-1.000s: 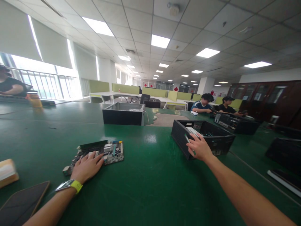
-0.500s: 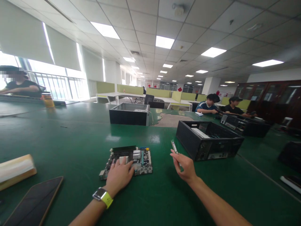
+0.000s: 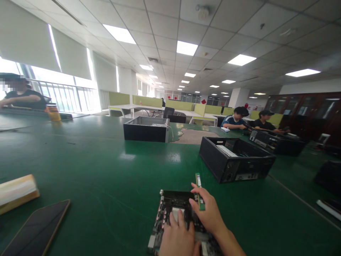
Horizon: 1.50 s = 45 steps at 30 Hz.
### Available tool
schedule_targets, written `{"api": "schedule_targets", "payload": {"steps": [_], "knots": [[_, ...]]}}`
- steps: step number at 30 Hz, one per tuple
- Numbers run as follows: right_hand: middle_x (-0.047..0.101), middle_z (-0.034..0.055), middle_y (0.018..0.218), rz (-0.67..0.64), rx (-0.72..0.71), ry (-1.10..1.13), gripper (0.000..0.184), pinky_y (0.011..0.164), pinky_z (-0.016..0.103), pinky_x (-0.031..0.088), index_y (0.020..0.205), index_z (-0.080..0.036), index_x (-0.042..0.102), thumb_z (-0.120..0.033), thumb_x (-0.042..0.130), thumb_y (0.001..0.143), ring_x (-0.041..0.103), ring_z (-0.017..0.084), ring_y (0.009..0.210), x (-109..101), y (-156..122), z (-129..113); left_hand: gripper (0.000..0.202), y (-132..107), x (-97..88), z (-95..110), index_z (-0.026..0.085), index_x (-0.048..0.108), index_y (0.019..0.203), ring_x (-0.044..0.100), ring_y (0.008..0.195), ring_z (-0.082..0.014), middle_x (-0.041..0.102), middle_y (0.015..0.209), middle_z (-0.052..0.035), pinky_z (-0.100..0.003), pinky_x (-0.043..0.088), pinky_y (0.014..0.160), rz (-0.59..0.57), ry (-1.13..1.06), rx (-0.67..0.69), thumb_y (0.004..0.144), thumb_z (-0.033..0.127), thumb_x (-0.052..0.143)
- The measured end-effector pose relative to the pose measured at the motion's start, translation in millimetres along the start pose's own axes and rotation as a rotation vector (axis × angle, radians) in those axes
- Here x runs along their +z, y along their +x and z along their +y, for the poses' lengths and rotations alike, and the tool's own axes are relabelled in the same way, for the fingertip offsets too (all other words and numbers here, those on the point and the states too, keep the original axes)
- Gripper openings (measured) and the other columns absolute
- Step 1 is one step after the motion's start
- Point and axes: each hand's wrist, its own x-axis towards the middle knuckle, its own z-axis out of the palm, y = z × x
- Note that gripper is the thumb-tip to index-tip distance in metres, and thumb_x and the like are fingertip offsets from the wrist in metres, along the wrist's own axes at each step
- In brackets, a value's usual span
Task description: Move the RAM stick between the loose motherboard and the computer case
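A green motherboard [image 3: 157,227] lies on the tabletop close in front of me, with a pale square block [image 3: 176,213] on it. Palm down over the board, my left hand [image 3: 178,236] rests with its fingers apart, fingertips at the pale block. My right hand [image 3: 210,213] is closed on a RAM stick [image 3: 198,180], a narrow green strip with a white label. The stick is held near the board's right side, its far end pointing away from me. Both hands hide much of the board, and its near edge runs out of view.
A black computer case [image 3: 226,167] stands open at right, and another case [image 3: 146,133] is farther back. At left lie a dark phone-like slab [image 3: 37,227] and a yellowish block [image 3: 18,193]. Other people [image 3: 234,121] sit at the table's far right and far left.
The motherboard has slid right and towards me and turned, with my left hand on it. My right hand has brought the RAM stick lower, beside the board's right side.
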Motion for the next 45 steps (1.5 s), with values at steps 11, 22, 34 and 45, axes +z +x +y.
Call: {"api": "schedule_targets", "payload": {"steps": [11,22,34,45], "knots": [[0.062,0.0083,0.115,0.005,0.098,-0.014,0.016,0.09,0.043,0.046,0.092,-0.024,0.058,-0.025,0.053,0.076,0.058,0.026,0.105,4,0,13,0.053,47,-54.7,-90,0.019,0.045,0.127,0.048,0.111,-0.0242,0.054,0.121,-0.01,-0.035,0.037,0.093,0.357,-0.089,-0.029,0.078,0.037,0.046],[0.065,0.0072,0.109,-0.061,0.136,-0.025,0.023,0.089,0.039,0.046,0.098,-0.024,0.061,-0.026,0.053,0.077,0.06,0.024,0.102,4,-1,13,0.023,56,-53.7,-108,0.019,0.065,0.086,0.059,0.088,-0.0175,0.067,0.09,-0.003,-0.027,0.042,0.082,0.257,-0.353,0.131,0.079,0.03,0.046],[0.066,0.0057,0.104,-0.065,0.182,-0.013,0.027,0.087,0.034,0.045,0.101,-0.022,0.062,-0.029,0.053,0.076,0.061,0.021,0.097,4,0,11,0.024,55,-55.2,-107,0.02,0.065,0.089,0.058,0.091,-0.0184,0.067,0.093,-0.0027,-0.029,0.042,0.085,0.229,-0.349,0.125,0.078,0.029,0.045],[0.067,0.0058,0.1,-0.039,0.208,0.03,0.03,0.083,0.03,0.047,0.102,-0.021,0.064,-0.03,0.054,0.075,0.062,0.021,0.092,-1,1,3,0.024,56,-50.1,-109,0.021,0.064,0.096,0.057,0.094,-0.0177,0.065,0.098,-0.0021,-0.029,0.041,0.088,0.264,-0.357,0.127,0.078,0.027,0.048]]}}
